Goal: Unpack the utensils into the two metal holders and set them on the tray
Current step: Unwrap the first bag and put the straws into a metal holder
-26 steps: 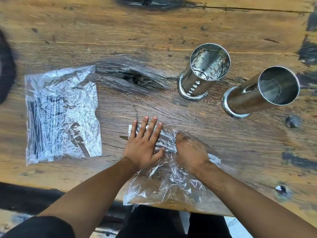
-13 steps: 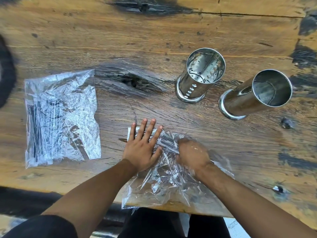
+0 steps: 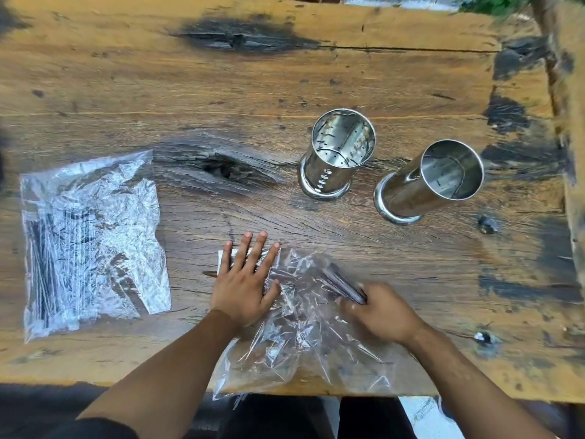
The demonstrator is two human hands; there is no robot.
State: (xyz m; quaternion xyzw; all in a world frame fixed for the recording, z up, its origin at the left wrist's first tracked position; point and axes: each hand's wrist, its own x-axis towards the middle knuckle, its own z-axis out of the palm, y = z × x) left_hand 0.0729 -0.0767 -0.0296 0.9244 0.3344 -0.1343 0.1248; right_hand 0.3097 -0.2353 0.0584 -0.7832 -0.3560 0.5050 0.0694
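I'm pressing my flat left hand (image 3: 243, 286) on the near bag (image 3: 304, 331) while my right hand (image 3: 380, 312) is gripping a bundle of utensils (image 3: 343, 285) at its mouth. Both holders (image 3: 340, 153) are standing empty; the second bag (image 3: 88, 236) is lying untouched; no tray showing.

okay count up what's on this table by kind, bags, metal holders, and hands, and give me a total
Plastic bags: 2, the far-left bag and the near bag
Metal holders: 2, the perforated holder and the plain holder
Hands: 2, the left hand and the right hand
Total: 6
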